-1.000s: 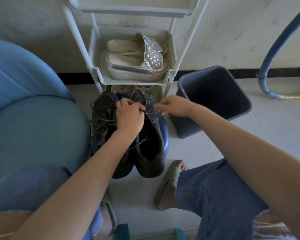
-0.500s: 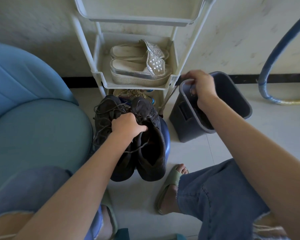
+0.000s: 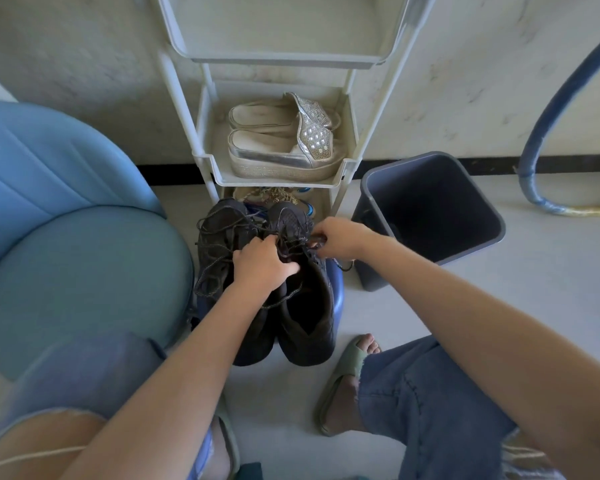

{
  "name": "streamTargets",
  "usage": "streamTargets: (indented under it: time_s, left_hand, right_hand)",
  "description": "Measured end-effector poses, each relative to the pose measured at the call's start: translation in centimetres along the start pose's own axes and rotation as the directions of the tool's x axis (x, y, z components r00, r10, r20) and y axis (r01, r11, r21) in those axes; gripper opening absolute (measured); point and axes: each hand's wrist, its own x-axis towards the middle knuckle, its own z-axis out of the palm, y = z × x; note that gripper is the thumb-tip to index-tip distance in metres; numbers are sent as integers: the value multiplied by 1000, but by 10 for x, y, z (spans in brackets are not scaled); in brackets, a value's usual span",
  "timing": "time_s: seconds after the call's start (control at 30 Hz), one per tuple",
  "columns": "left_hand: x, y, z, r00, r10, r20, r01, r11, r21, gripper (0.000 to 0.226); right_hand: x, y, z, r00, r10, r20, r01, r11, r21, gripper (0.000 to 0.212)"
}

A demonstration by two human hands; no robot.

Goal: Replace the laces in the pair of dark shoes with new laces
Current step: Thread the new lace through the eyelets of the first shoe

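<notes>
Back from the bin (image 3: pixel 437 209), right hand (image 3: pixel 340 240) pinches a lace (image 3: pixel 291 244) at the eyelets of the right shoe (image 3: pixel 305 323). Left hand (image 3: pixel 262 268) grips that shoe's throat, fingers curled. Both shoes (image 3: pixel 246 344) stand together on a stool (image 3: pixel 338 292) before the rack (image 3: pixel 281 181).

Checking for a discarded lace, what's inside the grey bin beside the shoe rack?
Inside the grey bin only dark inner walls show; no lace is visible. Shadow and its near wall hide the bottom; something could lie there.

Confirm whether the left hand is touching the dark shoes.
Touching: the head view shows the left hand gripping the laces on top of the dark shoes, with no gap visible.
</notes>
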Motion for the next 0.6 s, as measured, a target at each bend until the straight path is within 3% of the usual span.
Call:
streamTargets:
  time_s: [0.1, 0.17, 0.3, 0.47, 0.6]
  left_hand:
    - [-1, -2, 0, 1000, 14, 0, -14, 1000, 1, 56]
    - [-2, -2, 0, 1000, 19, -2, -19, 1000, -14, 55]
    - [-3, -6, -1, 999, 30, -18, -31, 995, -91, 52]
    - [-5, -7, 2, 999, 31, -39, -35, 993, -112, 57]
    - [-5, -7, 4, 998, 36, -54, -41, 995, -92, 57]
  right_hand:
    - [2, -5, 6, 997, 4, -74, -14, 991, -132, 8]
    - [-1, -2, 5, 998, 31, -53, -37, 991, -130, 16]
    - [-8, 9, -11, 975, 218, -48, -223, 960, -170, 21]
    - [-29, 29, -26, 903, 391, -178, -429, 842, -327, 23]
    - [-40, 40, -27, 898, 413, -151, -439, 853, -280, 27]
